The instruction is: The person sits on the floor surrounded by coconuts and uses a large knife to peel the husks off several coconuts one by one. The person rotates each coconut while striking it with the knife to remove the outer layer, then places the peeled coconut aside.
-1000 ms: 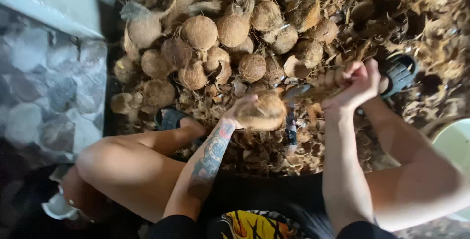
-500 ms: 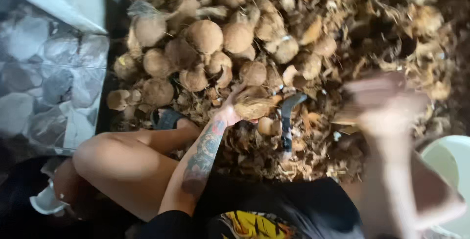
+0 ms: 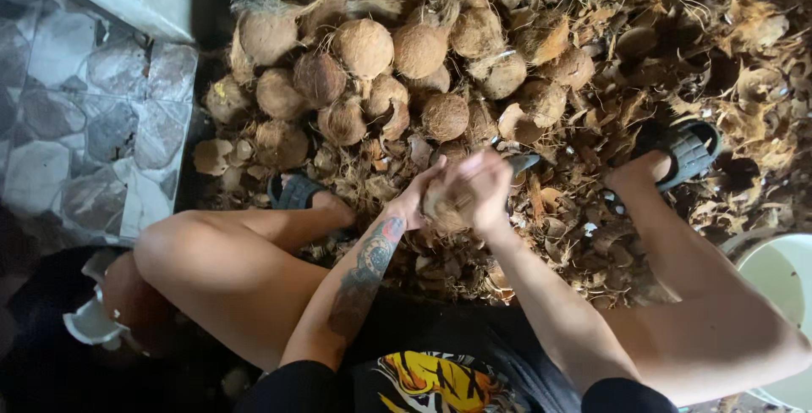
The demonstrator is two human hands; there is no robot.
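Together at frame centre, left hand (image 3: pixel 423 197) and right hand (image 3: pixel 484 186) clasped around one coconut (image 3: pixel 447 204), braced between the knees; more coconuts (image 3: pixel 364 47) heaped above.

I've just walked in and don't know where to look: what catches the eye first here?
First, the heap of brown husked coconuts at the top, ringed by torn husk scraps. At the centre, the left hand and right hand meet around one coconut, between two dark sandals.
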